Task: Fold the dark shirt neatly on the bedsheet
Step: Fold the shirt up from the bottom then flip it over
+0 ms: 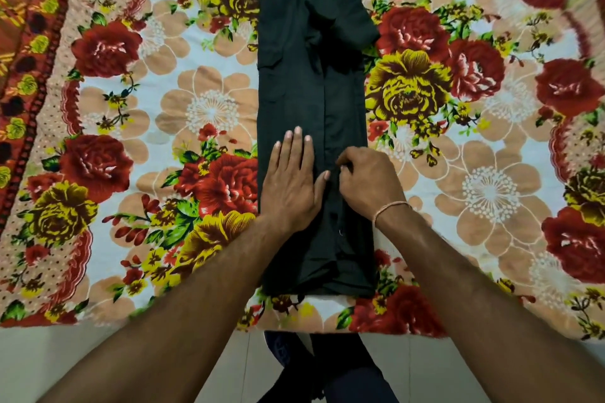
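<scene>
Down the middle of the bedsheet lay the dark shirt, already folded into one long narrow strip running away from the person, its collar end at the far edge and its hem end nearest the body. One short sleeve lay folded over near the top, its cuff poking out past the strip's right edge. A seam line ran straight down the centre of the cloth.

And look at the hands! The left hand was flat on the shirt's left half, fingers straight and together, palm pressing the fabric down. The right hand sat just beside it, touching at the thumb, fingers curled in and pinching the cloth at the centre seam. A thin thread band circled the right wrist.

Both bare forearms reached in from the bottom corners. The bedsheet itself was loud with red roses, yellow roses and peach blooms on a pale ground, with a dark red patterned border along the left side. Below the bed's near edge showed pale floor and the person's dark-clothed legs.
</scene>
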